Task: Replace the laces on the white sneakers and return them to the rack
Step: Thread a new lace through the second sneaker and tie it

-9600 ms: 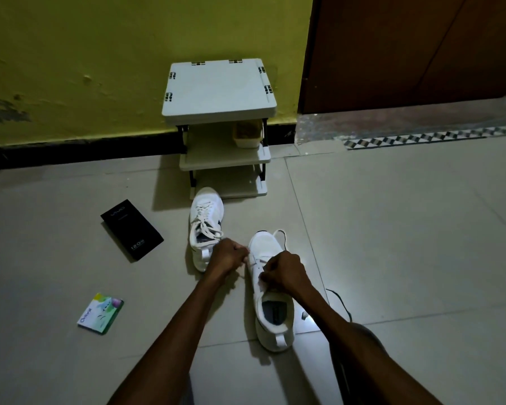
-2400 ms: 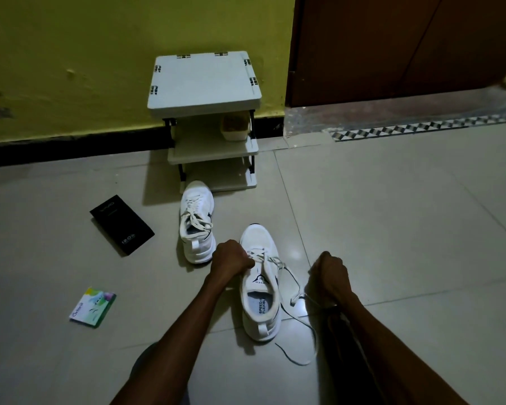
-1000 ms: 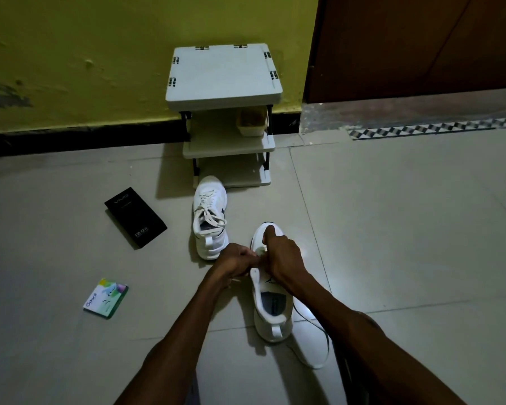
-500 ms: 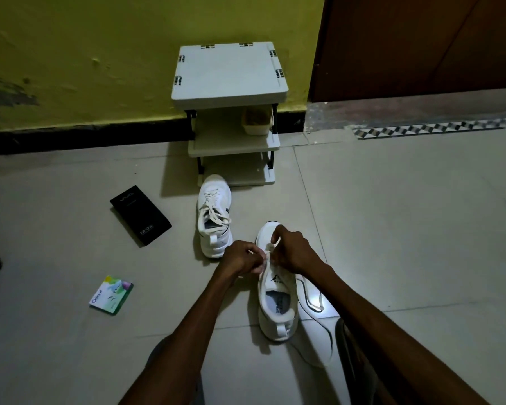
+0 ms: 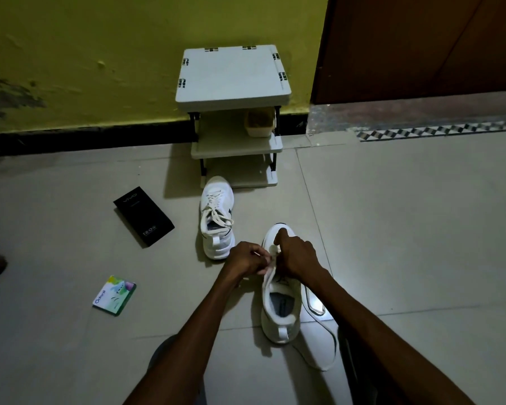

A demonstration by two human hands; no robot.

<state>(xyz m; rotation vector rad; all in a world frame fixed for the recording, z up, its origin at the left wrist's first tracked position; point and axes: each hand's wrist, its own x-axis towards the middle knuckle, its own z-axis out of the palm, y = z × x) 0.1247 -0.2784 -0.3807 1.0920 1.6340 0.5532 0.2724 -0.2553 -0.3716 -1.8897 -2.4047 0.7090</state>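
While both hands point(image 5: 247, 260) point(image 5: 297, 257) pinch the lace point(image 5: 270, 266) at the near sneaker point(image 5: 279, 314), the far sneaker point(image 5: 216, 217) looks laced; rack point(image 5: 231, 71) return is pending.

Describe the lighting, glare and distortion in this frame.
Head view: dim room, dark corners; a bright glare patch on the tile beside the near sneaker; the rack casts a shadow leftward; wide-angle bending shows along the skirting; both hands stay reasonably sharp.

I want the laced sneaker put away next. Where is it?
In the head view the laced sneaker lies on the floor just in front of the rack, right of the black box.
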